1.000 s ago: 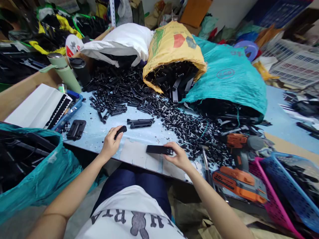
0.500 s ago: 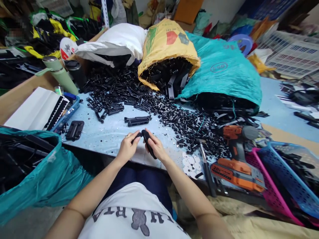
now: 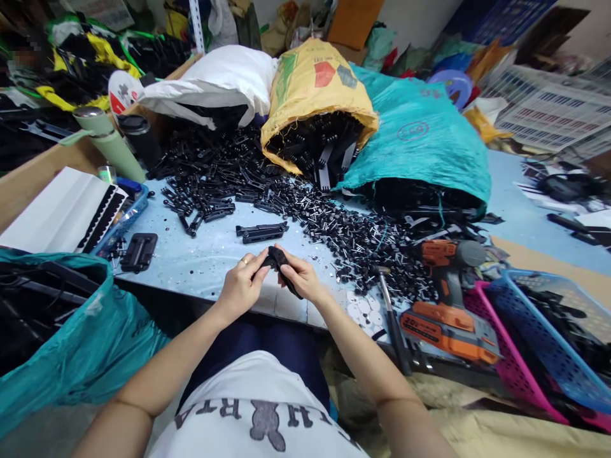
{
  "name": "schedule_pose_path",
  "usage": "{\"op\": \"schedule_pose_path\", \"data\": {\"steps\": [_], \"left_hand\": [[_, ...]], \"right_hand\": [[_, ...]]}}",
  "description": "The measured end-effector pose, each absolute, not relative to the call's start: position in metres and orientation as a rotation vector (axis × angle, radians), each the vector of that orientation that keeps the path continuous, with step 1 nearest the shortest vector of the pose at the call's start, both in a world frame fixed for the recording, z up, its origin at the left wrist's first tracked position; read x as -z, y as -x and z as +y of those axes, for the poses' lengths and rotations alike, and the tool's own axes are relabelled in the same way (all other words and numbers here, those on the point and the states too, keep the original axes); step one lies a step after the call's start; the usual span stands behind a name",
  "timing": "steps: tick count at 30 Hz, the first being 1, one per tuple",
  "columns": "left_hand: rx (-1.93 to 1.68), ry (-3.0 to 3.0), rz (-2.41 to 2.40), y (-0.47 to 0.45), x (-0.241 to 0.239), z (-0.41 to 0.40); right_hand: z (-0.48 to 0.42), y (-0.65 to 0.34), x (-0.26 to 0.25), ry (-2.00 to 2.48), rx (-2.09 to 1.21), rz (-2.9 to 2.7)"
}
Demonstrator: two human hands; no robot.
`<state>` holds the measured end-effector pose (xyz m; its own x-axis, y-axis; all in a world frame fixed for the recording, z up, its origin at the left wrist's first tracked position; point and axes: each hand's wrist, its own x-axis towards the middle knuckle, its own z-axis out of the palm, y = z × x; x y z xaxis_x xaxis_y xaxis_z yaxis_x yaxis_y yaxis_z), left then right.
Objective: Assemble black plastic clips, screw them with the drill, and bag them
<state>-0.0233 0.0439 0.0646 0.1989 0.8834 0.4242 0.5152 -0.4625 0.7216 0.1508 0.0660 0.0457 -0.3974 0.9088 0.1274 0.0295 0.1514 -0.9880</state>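
Both of my hands are closed on a black plastic part (image 3: 277, 257) just above the front edge of the table. My left hand (image 3: 244, 280), with a ring on one finger, pinches its left end. My right hand (image 3: 302, 277) grips the longer section, which slants down to the right. Whether it is one jointed part or two pieces touching, I cannot tell. Beyond my hands lie some slim black brackets (image 3: 262, 231) side by side. A heap of small black pieces with metal pins (image 3: 344, 222) spreads to their right.
To the right lie a hammer (image 3: 392, 318), an orange cordless drill (image 3: 449, 318) and white discs (image 3: 363, 310), beside a blue basket (image 3: 539, 337). Yellow (image 3: 319, 83), white (image 3: 214, 83) and teal (image 3: 420, 137) sacks stand behind. A black plate (image 3: 139, 252) lies left.
The black part has turned between my hands, showing an angled, jointed-looking top instead of a smooth flat side. My hands stay in nearly the same place; the view has shifted slightly.
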Motion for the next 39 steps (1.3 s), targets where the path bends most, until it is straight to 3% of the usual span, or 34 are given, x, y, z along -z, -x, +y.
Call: {"op": "schedule_pose_path", "data": {"steps": [5, 12, 17, 20, 29, 35, 39], "left_hand": [[-1.302, -2.069, 1.341, 0.018, -0.063, 0.048], [-1.157, -2.227, 1.172, 0.030, -0.064, 0.063], [-1.705, -1.949, 1.330, -0.002, -0.063, 0.057], [-1.826, -1.891, 1.314, -0.010, -0.064, 0.054], [-1.632, -2.020, 1.038, 0.013, -0.075, 0.073], [-1.304, -1.487, 1.324, 0.001, -0.011, 0.064], [-0.987, -1.615, 1.576, 0.008, 0.015, 0.047]], "right_hand": [[0.068, -0.154, -0.049, 0.964, -1.061, -1.756], [0.069, -0.164, -0.056, 0.956, -0.779, -2.048], [0.057, -0.130, -0.051, 1.086, -0.657, -1.733], [0.052, -0.117, -0.050, 1.052, -0.547, -1.709], [0.051, -0.118, -0.044, 1.032, -0.522, -1.678], [0.078, -0.145, -0.027, 1.213, -0.674, -2.097], [0.138, -0.220, -0.036, 1.628, -0.385, -2.260]]}}
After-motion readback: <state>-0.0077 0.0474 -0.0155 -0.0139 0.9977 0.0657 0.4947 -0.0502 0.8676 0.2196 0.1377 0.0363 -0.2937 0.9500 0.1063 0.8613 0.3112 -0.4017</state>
